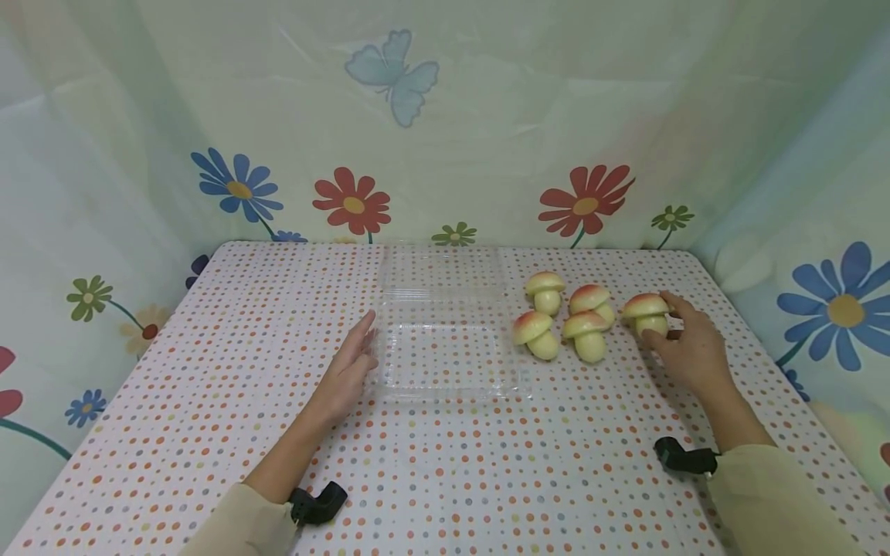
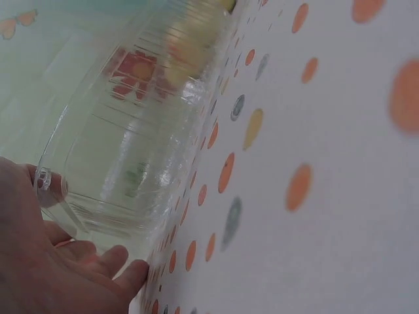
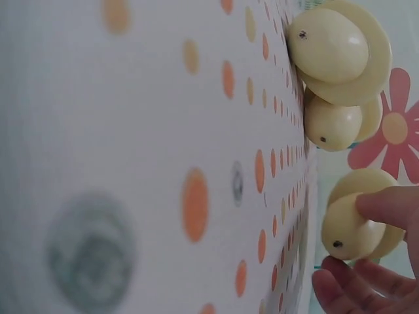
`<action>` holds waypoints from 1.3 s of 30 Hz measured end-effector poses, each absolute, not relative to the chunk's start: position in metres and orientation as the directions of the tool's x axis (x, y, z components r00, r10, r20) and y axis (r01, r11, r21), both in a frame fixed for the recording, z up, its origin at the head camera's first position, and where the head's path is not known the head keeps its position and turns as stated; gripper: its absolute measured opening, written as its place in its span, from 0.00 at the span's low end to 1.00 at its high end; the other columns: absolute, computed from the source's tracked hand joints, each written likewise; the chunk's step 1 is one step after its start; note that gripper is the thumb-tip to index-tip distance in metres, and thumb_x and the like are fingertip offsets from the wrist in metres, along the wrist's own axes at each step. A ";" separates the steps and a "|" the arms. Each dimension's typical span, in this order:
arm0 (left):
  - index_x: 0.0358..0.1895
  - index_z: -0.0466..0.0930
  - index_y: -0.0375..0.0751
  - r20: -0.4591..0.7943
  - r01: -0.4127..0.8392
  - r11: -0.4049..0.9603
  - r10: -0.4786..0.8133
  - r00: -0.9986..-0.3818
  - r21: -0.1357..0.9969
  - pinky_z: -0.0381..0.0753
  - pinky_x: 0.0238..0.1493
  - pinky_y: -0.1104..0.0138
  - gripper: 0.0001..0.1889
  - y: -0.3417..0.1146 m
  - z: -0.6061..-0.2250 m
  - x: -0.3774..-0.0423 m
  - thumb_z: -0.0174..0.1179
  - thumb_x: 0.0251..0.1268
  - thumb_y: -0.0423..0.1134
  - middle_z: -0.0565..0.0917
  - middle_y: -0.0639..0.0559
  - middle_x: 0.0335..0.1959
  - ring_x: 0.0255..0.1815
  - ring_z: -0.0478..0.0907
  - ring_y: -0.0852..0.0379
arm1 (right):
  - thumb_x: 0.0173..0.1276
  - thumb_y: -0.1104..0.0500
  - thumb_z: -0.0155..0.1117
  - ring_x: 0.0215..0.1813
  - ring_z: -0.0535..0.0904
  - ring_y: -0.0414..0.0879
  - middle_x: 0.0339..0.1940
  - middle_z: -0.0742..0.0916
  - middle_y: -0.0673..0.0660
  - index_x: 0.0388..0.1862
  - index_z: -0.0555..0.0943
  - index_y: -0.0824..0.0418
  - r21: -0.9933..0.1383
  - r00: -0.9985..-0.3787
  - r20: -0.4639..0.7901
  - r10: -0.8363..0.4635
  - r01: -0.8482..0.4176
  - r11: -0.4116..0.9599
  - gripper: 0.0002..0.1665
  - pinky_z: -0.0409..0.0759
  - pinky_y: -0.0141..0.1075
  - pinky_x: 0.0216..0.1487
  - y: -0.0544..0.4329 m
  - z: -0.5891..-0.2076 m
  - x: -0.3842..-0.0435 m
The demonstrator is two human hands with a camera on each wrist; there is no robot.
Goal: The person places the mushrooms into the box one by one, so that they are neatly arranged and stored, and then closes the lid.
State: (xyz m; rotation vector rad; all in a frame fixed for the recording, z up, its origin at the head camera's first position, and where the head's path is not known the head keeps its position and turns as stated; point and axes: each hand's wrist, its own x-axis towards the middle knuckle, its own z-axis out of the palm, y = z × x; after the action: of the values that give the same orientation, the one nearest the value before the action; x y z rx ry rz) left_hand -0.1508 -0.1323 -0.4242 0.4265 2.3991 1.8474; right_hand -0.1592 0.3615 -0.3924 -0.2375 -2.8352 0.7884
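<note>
My right hand (image 1: 691, 351) pinches a toy mushroom (image 1: 647, 312) with a pale stem and red-tinged cap. In the right wrist view, the thumb lies on this mushroom (image 3: 353, 226), with other fingers under it. It appears slightly off the table. Several similar mushrooms (image 1: 589, 337) stand or lean in a cluster to its left. A clear plastic clamshell box (image 1: 448, 390) lies unfolded mid-table, its lid (image 1: 441, 270) toward the back. Along the box's left side rests my left hand (image 1: 345, 378), fingers fairly straight. Its fingers touch the box's corner (image 2: 59, 196) in the left wrist view.
A dotted cloth covers the table (image 1: 445, 479). Behind it hangs a flowered curtain (image 1: 473, 154), which also closes in the left and right sides. Black wrist cameras (image 1: 318, 503) sit under both sleeves.
</note>
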 end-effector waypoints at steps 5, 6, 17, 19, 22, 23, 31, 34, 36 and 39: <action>0.86 0.40 0.43 0.092 0.162 0.248 0.271 -0.958 0.955 0.47 0.84 0.44 0.39 -0.132 -0.425 -0.151 0.37 0.72 0.27 0.41 0.46 0.87 0.86 0.46 0.41 | 0.74 0.61 0.61 0.58 0.77 0.77 0.69 0.68 0.80 0.84 0.55 0.65 -0.558 -0.934 0.205 0.292 0.134 0.819 0.44 0.79 0.35 0.36 0.357 -0.386 -0.160; 0.86 0.40 0.43 0.090 0.160 0.249 0.271 -0.958 0.955 0.47 0.84 0.44 0.39 -0.132 -0.425 -0.151 0.37 0.72 0.28 0.41 0.46 0.87 0.86 0.46 0.41 | 0.73 0.61 0.61 0.58 0.77 0.76 0.69 0.69 0.80 0.84 0.55 0.65 -0.567 -0.925 0.225 0.305 0.130 0.813 0.44 0.76 0.29 0.34 0.356 -0.384 -0.160; 0.85 0.40 0.42 0.082 0.153 0.270 0.258 -0.963 0.950 0.43 0.85 0.47 0.40 -0.131 -0.422 -0.151 0.38 0.71 0.28 0.42 0.47 0.87 0.87 0.44 0.44 | 0.73 0.62 0.61 0.59 0.78 0.71 0.73 0.70 0.71 0.83 0.60 0.58 -0.615 -0.865 0.364 0.345 0.055 0.787 0.42 0.61 0.13 0.36 0.337 -0.364 -0.156; 0.86 0.41 0.43 0.079 0.151 0.288 0.248 -0.965 0.946 0.42 0.85 0.46 0.40 -0.131 -0.421 -0.151 0.39 0.70 0.29 0.43 0.47 0.87 0.87 0.44 0.44 | 0.71 0.64 0.62 0.57 0.79 0.69 0.73 0.72 0.70 0.82 0.62 0.59 -0.613 -0.858 0.402 0.319 0.007 0.790 0.42 0.60 0.10 0.37 0.328 -0.359 -0.156; 0.86 0.41 0.43 0.077 0.151 0.309 0.241 -0.968 0.939 0.41 0.85 0.45 0.40 -0.131 -0.420 -0.150 0.39 0.70 0.29 0.44 0.47 0.87 0.87 0.44 0.44 | 0.69 0.65 0.64 0.54 0.80 0.67 0.71 0.73 0.69 0.81 0.65 0.58 -0.613 -0.849 0.448 0.280 -0.064 0.787 0.42 0.62 0.07 0.38 0.314 -0.352 -0.156; 0.86 0.41 0.43 0.075 0.150 0.312 0.239 -0.968 0.938 0.41 0.85 0.45 0.40 -0.131 -0.420 -0.150 0.39 0.70 0.29 0.44 0.47 0.87 0.87 0.44 0.44 | 0.69 0.65 0.65 0.53 0.81 0.68 0.70 0.74 0.70 0.81 0.66 0.58 -0.612 -0.846 0.462 0.266 -0.087 0.786 0.42 0.62 0.07 0.38 0.309 -0.349 -0.155; 0.86 0.42 0.44 0.074 0.152 0.329 0.236 -0.969 0.932 0.42 0.85 0.45 0.39 -0.131 -0.421 -0.151 0.39 0.71 0.30 0.44 0.48 0.87 0.87 0.45 0.45 | 0.67 0.66 0.68 0.51 0.82 0.73 0.65 0.74 0.73 0.79 0.68 0.60 -0.612 -0.850 0.507 0.142 -0.238 0.754 0.41 0.63 0.07 0.41 0.268 -0.334 -0.151; 0.86 0.42 0.44 0.070 0.148 0.333 0.235 -0.969 0.931 0.42 0.85 0.45 0.39 -0.131 -0.420 -0.151 0.39 0.72 0.30 0.45 0.49 0.87 0.87 0.45 0.45 | 0.67 0.67 0.68 0.50 0.82 0.72 0.64 0.75 0.73 0.79 0.68 0.61 -0.600 -0.853 0.514 0.091 -0.281 0.749 0.41 0.63 0.07 0.42 0.251 -0.331 -0.150; 0.86 0.42 0.44 0.065 0.143 0.331 0.235 -0.970 0.933 0.42 0.85 0.44 0.39 -0.131 -0.420 -0.151 0.39 0.72 0.30 0.44 0.49 0.87 0.87 0.45 0.44 | 0.67 0.67 0.68 0.50 0.83 0.71 0.63 0.75 0.73 0.78 0.68 0.61 -0.603 -0.857 0.511 0.069 -0.300 0.739 0.41 0.65 0.07 0.41 0.241 -0.330 -0.151; 0.86 0.42 0.44 0.056 0.133 0.324 0.238 -0.970 0.937 0.41 0.85 0.44 0.39 -0.131 -0.420 -0.151 0.39 0.72 0.30 0.44 0.49 0.87 0.87 0.44 0.44 | 0.67 0.66 0.67 0.50 0.84 0.69 0.62 0.76 0.72 0.78 0.69 0.60 -0.613 -0.870 0.491 0.050 -0.304 0.730 0.40 0.67 0.09 0.41 0.226 -0.329 -0.153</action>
State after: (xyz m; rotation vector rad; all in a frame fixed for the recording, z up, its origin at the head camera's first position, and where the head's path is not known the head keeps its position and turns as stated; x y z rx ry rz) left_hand -0.1511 -0.1310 -0.4203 0.3489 2.4799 1.7409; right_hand -0.1526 0.2264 -0.3294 0.1931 -2.4489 0.9851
